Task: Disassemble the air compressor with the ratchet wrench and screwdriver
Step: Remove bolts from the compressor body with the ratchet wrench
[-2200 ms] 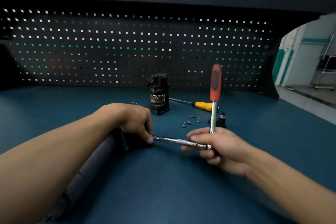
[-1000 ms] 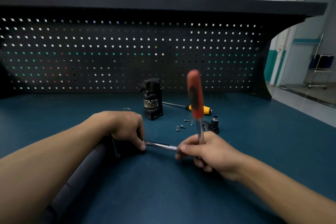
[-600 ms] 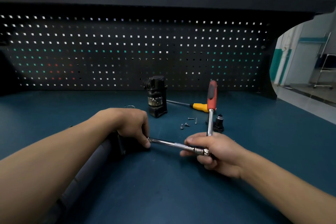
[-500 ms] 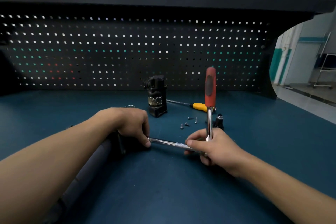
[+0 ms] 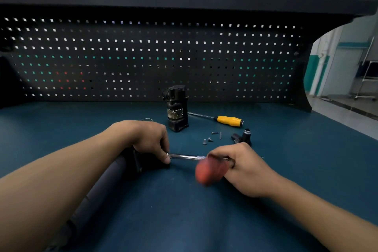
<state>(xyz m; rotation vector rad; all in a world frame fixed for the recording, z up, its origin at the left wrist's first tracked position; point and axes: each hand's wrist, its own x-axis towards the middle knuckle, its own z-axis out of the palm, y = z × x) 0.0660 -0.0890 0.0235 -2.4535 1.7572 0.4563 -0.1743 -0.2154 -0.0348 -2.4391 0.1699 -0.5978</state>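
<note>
A dark cylindrical compressor body point(image 5: 106, 182) lies on the blue bench under my left forearm. My left hand point(image 5: 147, 139) grips its front end, with the thumb by the tip of a chrome extension bar point(image 5: 184, 156). My right hand point(image 5: 243, 168) grips the ratchet wrench at the bar's other end. The wrench's red handle point(image 5: 210, 171) is blurred and points toward me. A black compressor part point(image 5: 177, 108) stands upright behind the hands.
A yellow-handled screwdriver point(image 5: 227, 120) lies at the back right. Several loose screws point(image 5: 210, 137) and a small black fitting point(image 5: 244, 137) lie beside it. A wire ring point(image 5: 146, 119) sits behind my left hand. A black pegboard point(image 5: 143, 57) closes off the back.
The red ratchet handle stood upright half a second ago; it has swung down toward me in my right hand. My left hand has stayed on the compressor body.
</note>
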